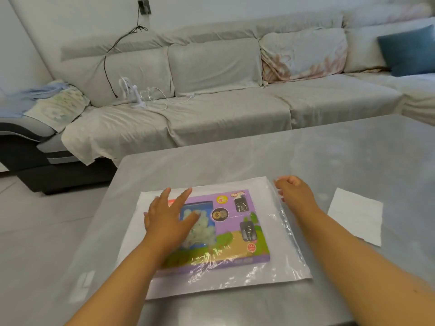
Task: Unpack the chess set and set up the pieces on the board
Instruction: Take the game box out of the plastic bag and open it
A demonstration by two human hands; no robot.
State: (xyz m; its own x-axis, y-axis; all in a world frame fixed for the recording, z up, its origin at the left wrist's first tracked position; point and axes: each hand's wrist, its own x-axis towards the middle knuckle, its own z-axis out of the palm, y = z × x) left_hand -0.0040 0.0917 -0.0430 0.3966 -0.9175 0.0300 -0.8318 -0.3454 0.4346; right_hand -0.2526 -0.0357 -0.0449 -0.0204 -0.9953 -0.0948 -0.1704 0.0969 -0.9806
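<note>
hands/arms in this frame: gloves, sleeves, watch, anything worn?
Nothing worn that shows. The left hand and right hand are both bare, no gloves. Both forearms are bare up to the bottom frame edge, so no sleeves, cuffs or wristbands in view. No watch or bracelet at either wrist, and no rings visible. Nails look short; polish is too small to tell.

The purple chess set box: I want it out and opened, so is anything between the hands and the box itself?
Yes. A clear plastic bag still encloses the purple chess set box. The left hand presses flat on the film over the box; the right hand grips the bag's far right edge.
</note>
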